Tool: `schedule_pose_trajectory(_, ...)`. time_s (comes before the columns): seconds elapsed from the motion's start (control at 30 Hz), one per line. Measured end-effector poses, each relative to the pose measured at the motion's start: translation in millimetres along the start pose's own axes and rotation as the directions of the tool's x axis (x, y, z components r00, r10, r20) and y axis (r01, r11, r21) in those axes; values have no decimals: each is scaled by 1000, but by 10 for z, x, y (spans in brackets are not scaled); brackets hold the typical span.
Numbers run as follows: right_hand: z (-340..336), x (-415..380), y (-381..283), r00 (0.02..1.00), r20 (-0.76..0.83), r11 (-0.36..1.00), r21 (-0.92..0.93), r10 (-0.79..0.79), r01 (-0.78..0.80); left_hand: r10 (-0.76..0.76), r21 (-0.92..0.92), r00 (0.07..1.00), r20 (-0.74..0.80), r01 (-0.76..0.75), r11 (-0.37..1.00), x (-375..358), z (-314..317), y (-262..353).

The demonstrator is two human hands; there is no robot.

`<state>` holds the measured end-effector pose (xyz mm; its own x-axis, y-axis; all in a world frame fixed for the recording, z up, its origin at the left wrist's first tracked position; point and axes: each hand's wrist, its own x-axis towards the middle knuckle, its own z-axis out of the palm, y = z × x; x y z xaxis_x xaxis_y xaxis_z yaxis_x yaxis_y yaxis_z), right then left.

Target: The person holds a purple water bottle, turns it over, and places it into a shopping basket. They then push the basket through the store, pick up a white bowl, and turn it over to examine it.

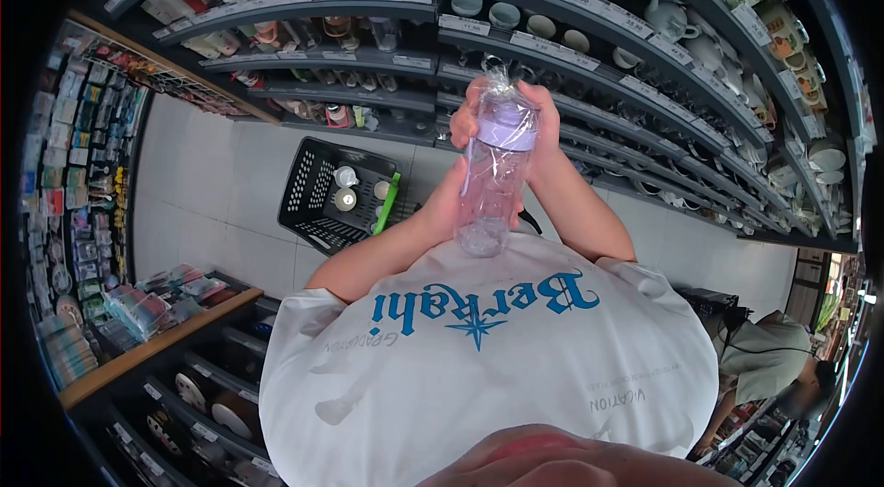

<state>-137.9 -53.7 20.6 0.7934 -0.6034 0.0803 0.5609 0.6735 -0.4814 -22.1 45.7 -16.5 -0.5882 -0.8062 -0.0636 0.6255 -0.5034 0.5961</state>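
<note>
A clear bottle with a lilac band and lid [502,137], wrapped in crinkly transparent plastic, is held upright in front of my chest. My left hand [448,202] is closed around its lower side, at the left of the picture. On the other side, my right hand [543,123] grips the upper part near the lid. Some fingertips show at the left edge of the lid, and parts of both hands are hidden behind the bottle.
A black shopping basket [299,197] with a green handle and several small items stands on the tiled floor [198,183]. Shelves [589,63] of cups and bowls rise ahead. Packaged goods [78,183] hang at the far left. Another person [764,353] is at the lower right.
</note>
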Motion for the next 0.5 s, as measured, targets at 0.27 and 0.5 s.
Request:
schedule_pose_trajectory(0.27, 47, 80, 21, 1000, -2, 1000, -15, 13, -13, 25, -53, 999, -22, -26, 998, -29, -34, -1)
schedule_pose_trajectory(0.5, 47, 113, 58, 1000, 0, 999, -31, 21, -21, 20, -98, 1000, -19, -22, 995, -51, -57, 13)
